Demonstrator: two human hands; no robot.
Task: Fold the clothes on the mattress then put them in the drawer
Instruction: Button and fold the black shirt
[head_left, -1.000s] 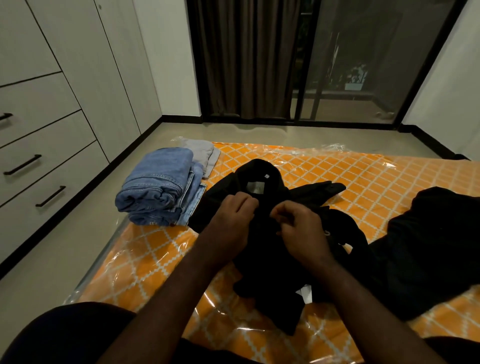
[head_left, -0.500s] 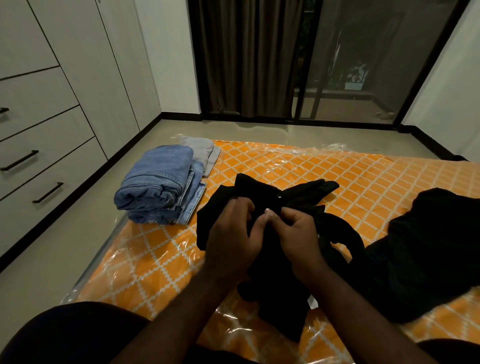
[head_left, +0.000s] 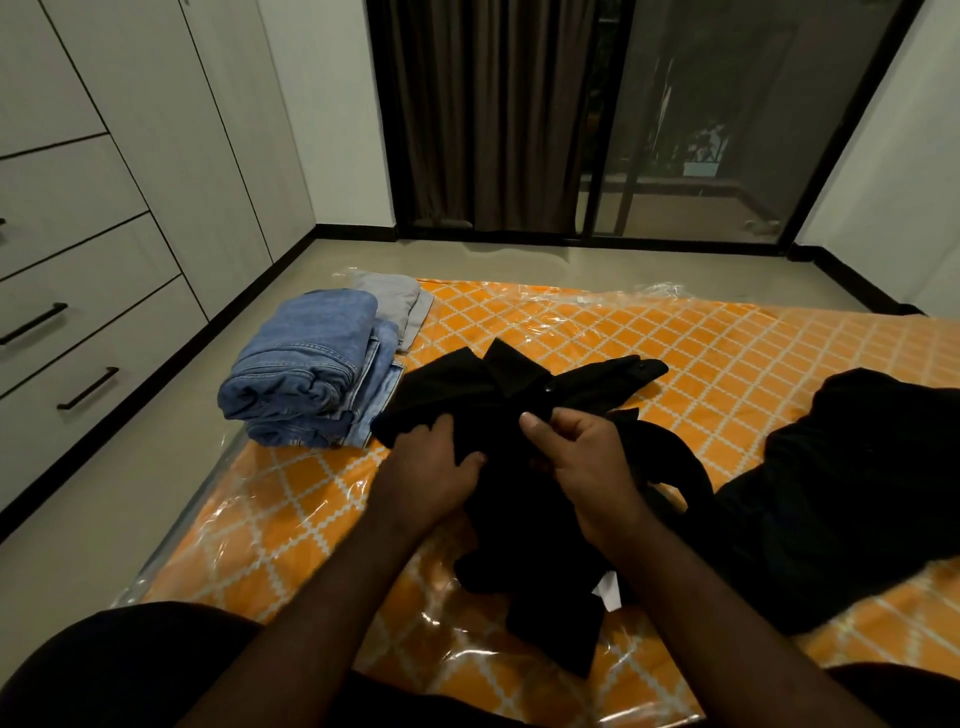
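Both hands had drawn apart since a moment earlier: the left hand (head_left: 441, 462) gripped the black shirt (head_left: 493, 400) at centre frame, while the right hand (head_left: 582, 457) pinched its edge below a snap. It lay bunched on the orange mattress (head_left: 727, 353). Folded jeans (head_left: 311, 364) and a grey folded piece (head_left: 395, 296) sat at centre left, more black clothing (head_left: 857, 467) at right, drawers (head_left: 78, 322) at far left.

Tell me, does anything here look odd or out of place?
The orange mattress is wrapped in clear, crinkled plastic wrap and lies on the floor. A black garment sits in an unfolded heap right of the black shirt, unlike the neatly folded jeans. Nothing looks spilled or damaged.
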